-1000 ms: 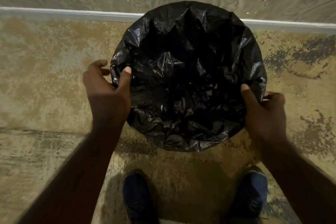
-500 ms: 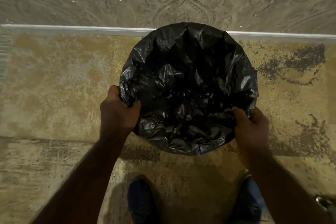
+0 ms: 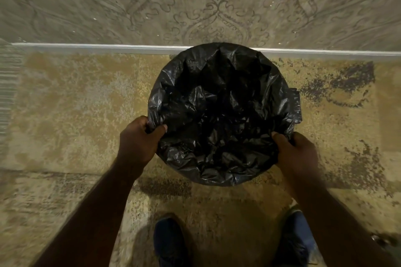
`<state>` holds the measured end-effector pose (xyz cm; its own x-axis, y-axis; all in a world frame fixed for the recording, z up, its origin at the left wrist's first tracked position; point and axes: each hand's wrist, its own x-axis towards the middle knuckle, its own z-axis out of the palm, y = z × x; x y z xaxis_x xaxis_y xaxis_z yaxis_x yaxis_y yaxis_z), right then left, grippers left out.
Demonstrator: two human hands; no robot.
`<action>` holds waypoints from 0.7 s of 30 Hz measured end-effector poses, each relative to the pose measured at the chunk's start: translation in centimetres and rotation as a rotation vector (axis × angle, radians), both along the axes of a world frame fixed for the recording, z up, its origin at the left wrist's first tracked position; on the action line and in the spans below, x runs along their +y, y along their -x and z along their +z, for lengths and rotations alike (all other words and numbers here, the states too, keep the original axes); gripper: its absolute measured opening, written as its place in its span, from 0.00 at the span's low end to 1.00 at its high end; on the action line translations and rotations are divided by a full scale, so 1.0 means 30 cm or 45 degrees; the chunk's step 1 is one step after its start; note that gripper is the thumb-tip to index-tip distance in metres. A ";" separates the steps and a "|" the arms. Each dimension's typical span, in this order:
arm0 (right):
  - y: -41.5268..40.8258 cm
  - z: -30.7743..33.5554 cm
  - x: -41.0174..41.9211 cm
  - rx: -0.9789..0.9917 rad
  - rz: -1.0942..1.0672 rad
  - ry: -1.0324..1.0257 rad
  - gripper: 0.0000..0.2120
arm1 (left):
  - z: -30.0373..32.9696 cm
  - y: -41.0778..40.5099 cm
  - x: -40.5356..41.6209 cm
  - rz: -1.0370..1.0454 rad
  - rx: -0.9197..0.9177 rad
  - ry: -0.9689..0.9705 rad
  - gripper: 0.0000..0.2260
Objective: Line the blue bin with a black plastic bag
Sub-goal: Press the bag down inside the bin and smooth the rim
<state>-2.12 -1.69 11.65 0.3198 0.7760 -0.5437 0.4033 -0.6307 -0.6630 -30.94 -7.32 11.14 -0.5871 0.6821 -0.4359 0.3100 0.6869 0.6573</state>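
A crumpled black plastic bag (image 3: 221,115) is spread over a round bin seen from above, folded over its whole rim, so none of the blue bin shows. My left hand (image 3: 138,143) grips the bag-covered rim at the near left, thumb inside and fingers outside. On the near right, my right hand (image 3: 297,154) grips the rim the same way. A flap of bag (image 3: 296,106) sticks out on the right side.
The bin stands on a worn beige carpet (image 3: 76,115) right against a white baseboard (image 3: 97,46) and a patterned wall (image 3: 217,6). My two dark blue shoes (image 3: 170,243) stand just in front of the bin.
Both hands went from loosely touching the sides of the rim to closing on its near edge. The bin now sits farther from me, close to the wall.
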 end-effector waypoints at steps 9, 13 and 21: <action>-0.029 0.194 -0.020 0.075 0.025 -0.129 0.17 | 0.184 -0.031 -0.016 -0.022 0.012 -0.002 0.07; -0.051 0.373 -0.006 0.052 0.025 -0.174 0.21 | 0.379 -0.044 -0.025 -0.062 0.035 -0.054 0.07; -0.059 0.705 0.019 0.126 0.100 -0.267 0.22 | 0.736 -0.035 -0.052 0.086 -0.187 -0.214 0.01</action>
<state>-0.35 -1.12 32.80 0.2071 0.8957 -0.3935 0.3719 -0.4441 -0.8152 -29.90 -8.89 33.22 -0.5725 0.7139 -0.4033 0.1599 0.5796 0.7991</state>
